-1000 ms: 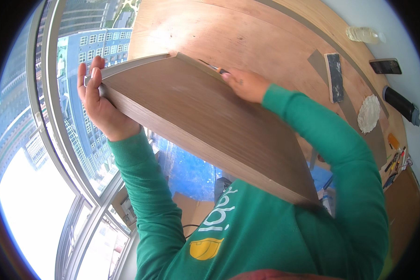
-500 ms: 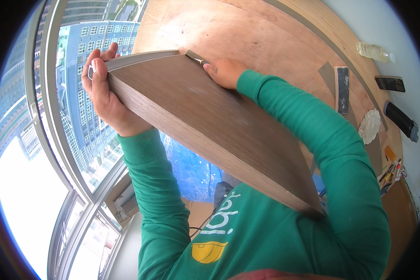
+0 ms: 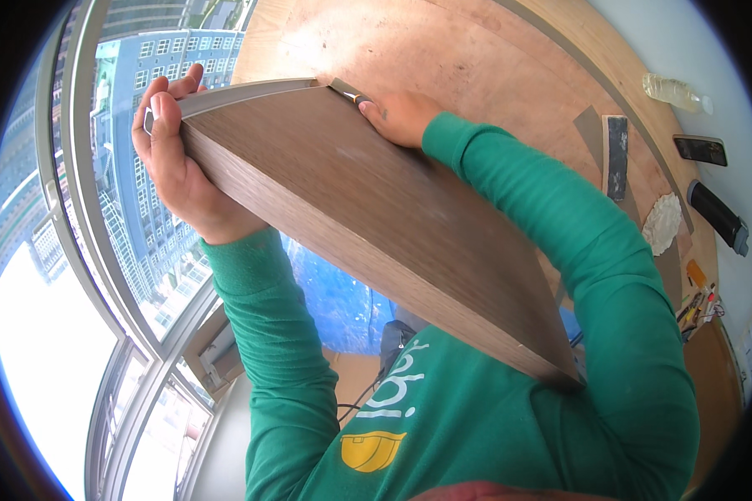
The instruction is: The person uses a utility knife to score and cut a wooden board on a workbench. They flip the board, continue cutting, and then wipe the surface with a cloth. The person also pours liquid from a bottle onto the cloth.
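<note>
A thick brown wood-grain panel (image 3: 368, 209) is held tilted, running from the upper left toward my chest. Along its far end lies a pale grey channel-like strip (image 3: 246, 92). My left hand (image 3: 184, 179) is wrapped round the panel's left corner and the strip's end, thumb on the near side. At the far right corner, my right hand (image 3: 403, 117) grips a small hand tool (image 3: 355, 96) with a shiny neck and dark handle. The tool's tip is against the corner where strip and panel meet. Most of my right fingers are hidden, and the tool's exact kind is unclear.
Beyond the panel is a wooden worktop (image 3: 376, 42). On its right are a sanding block-like bar (image 3: 615, 159), a crumpled white cloth (image 3: 662, 224), a plastic bottle (image 3: 675, 92), a phone (image 3: 699, 149), a black cylinder (image 3: 717, 217) and several small tools (image 3: 698, 313). Windows (image 3: 75, 209) stand left.
The panel's far end, with the strip, has shifted slightly up and left, together with my left hand. My right hand and the tool have moved a little the same way.
</note>
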{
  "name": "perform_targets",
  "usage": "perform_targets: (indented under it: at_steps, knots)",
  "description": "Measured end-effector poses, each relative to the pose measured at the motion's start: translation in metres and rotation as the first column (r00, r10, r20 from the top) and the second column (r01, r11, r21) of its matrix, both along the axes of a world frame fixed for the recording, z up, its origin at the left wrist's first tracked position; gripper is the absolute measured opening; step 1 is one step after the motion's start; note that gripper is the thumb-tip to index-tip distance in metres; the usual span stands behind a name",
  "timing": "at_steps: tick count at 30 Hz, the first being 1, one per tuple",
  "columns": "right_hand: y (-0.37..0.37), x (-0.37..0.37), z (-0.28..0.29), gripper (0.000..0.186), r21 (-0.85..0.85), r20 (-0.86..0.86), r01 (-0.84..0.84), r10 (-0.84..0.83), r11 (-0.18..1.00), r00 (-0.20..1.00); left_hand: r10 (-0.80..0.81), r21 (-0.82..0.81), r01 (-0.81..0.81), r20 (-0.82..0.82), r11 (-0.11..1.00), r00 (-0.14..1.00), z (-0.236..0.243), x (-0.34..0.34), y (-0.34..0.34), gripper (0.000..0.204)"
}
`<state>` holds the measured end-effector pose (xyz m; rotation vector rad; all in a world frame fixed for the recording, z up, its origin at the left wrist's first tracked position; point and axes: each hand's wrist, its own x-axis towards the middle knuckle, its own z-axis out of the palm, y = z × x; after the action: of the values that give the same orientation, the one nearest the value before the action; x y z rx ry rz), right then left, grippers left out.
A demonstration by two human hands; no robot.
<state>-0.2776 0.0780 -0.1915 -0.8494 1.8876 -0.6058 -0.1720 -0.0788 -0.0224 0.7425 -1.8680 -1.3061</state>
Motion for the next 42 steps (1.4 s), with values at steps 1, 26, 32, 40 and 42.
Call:
perform_targets:
  at_steps: [1, 26, 32, 40, 42]
  knots:
    - [-0.001, 0.000, 0.001, 0.054, -0.005, -0.003, -0.003, 0.003, 1.000, 1.000, -0.035, -0.005, 0.035, -0.020, 0.999, 0.999, 0.000, 0.000, 0.000, 0.033]
    - [0.081, 0.020, -0.001, 0.051, 0.024, -0.049, -0.060, 0.061, 0.998, 0.997, -0.199, -0.342, 0.189, 0.008, 0.920, 0.980, -0.016, 0.020, -0.028, 0.040]
    - [0.146, 0.035, 0.021, 0.046, 0.121, -0.055, -0.050, 0.057, 0.991, 0.997, -0.192, -0.327, 0.183, 0.005, 0.927, 0.981, -0.016, 0.020, -0.029, 0.039]
    - [0.199, 0.046, 0.036, 0.046, 0.213, 0.004, -0.045, 0.045, 0.976, 0.999, -0.236, -0.360, 0.230, 0.029, 0.904, 0.971, -0.016, 0.021, -0.033, 0.037]
    - [0.216, 0.049, 0.040, 0.046, 0.247, 0.002, -0.085, 0.087, 0.965, 0.996, -0.235, -0.322, 0.228, 0.019, 0.919, 0.972, -0.016, 0.022, -0.033, 0.037]
